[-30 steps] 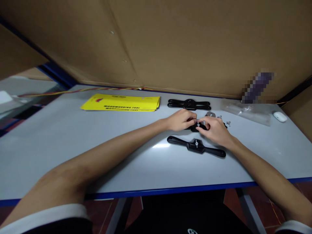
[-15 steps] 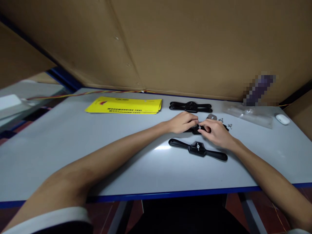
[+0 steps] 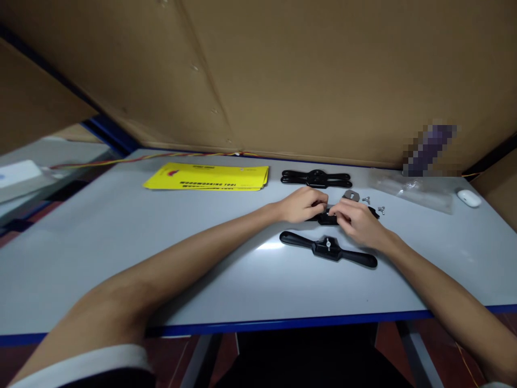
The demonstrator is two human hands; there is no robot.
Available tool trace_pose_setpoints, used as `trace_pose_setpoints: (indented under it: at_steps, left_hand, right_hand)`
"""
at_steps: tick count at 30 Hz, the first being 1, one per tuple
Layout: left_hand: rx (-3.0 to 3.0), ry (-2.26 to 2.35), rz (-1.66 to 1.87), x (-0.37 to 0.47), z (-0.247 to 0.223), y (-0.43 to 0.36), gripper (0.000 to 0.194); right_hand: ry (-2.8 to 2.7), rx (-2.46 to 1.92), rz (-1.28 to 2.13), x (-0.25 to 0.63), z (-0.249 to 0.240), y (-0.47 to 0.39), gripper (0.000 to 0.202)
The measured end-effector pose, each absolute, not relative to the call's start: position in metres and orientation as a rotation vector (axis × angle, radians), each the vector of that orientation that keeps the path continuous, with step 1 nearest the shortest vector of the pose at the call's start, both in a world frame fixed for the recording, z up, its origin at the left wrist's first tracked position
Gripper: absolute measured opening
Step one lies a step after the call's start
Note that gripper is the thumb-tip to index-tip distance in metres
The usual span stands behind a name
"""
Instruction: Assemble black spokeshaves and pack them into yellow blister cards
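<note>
A black spokeshave (image 3: 325, 219) lies flat on the table under both hands. My left hand (image 3: 302, 206) has its fingers closed around that spokeshave's left handle, hiding most of it. At the middle of the body, my right hand (image 3: 358, 220) pinches a small silver wing screw, mostly covered by the fingertips. Closer to me rests another black spokeshave (image 3: 326, 248) with a silver wing screw at its centre. A grey metal blade (image 3: 351, 195) sits just behind my right hand, and two loose wing screws (image 3: 365, 200) are to its right.
Behind the hands are more black spokeshaves (image 3: 316, 178), side by side. Yellow printed cards (image 3: 210, 178) lie stacked at the left back. Clear plastic bags (image 3: 416, 191) and a white mouse (image 3: 469, 198) are at the right. A cardboard wall (image 3: 307, 81) rises along the back edge.
The fingers of my right hand have shifted slightly over the wing screw, covering more of it. My left hand stays on the spokeshave's handle.
</note>
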State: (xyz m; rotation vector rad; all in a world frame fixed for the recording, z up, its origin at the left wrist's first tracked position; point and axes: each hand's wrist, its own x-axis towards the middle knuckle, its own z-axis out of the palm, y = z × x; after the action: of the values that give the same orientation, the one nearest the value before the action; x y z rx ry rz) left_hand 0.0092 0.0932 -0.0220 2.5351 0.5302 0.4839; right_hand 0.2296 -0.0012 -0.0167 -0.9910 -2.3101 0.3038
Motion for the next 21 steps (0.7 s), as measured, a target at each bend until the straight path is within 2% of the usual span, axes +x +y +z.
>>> trace_pose_setpoints:
  at_steps: [11, 17, 21]
  left_hand:
    - [2.493, 0.556, 0.481, 0.0095, -0.0165, 0.0882, 0.021]
    - [2.483, 0.592, 0.459, 0.0099, -0.0160, 0.0871, 0.018]
    - [2.477, 0.593, 0.446, 0.0097, -0.0149, 0.0870, 0.018]
  right_hand:
    - [-2.275, -1.067, 0.321, 0.2259, -0.0163, -0.0041, 0.024]
    - [-2.179, -1.101, 0.320, 0.2245, -0.0182, -0.0005, 0.012]
    - [-2.155, -1.153, 0.324, 0.2233, -0.0167, -0.0005, 0.011]
